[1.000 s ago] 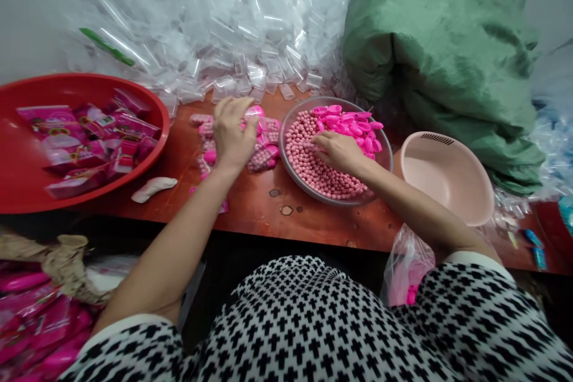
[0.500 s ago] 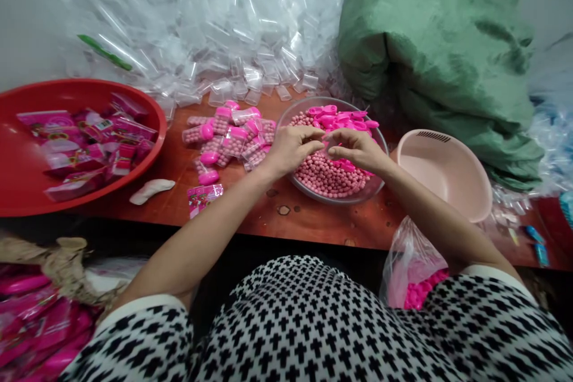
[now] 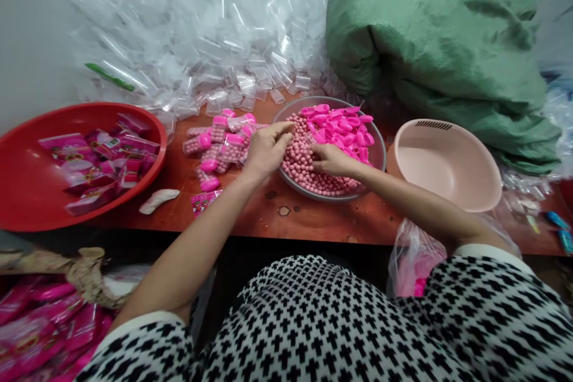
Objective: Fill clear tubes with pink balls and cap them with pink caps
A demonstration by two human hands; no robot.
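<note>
A clear round bowl (image 3: 289, 182) holds small pink beads (image 3: 329, 184) and a heap of bright pink plastic pieces (image 3: 342, 128). My left hand (image 3: 267, 149) is over the bowl's left rim, fingers curled and thumb forward. Whatever it grips is too hard to make out. In the middle of the beads, my right hand (image 3: 332, 160) has its fingers bent together and its fingertips down among them. Left of the bowl lies a pile of clear tubes (image 3: 219, 134) filled with beads and topped with pink caps. A printed pink packet (image 3: 203, 202) sits just in front of that pile.
A red basin (image 3: 27, 191) with pink packets stands at the left, a pale pink basin (image 3: 447, 173) at the right. Clear empty tubes (image 3: 215, 30) heap up behind, beside a green sack (image 3: 430, 42). A plastic bag (image 3: 412, 262) hangs below the red-brown table's edge (image 3: 286, 233).
My hands have come apart from their meeting point over the bowl. The left has moved left to the rim; the right has dropped into the beads. The view has shifted slightly.
</note>
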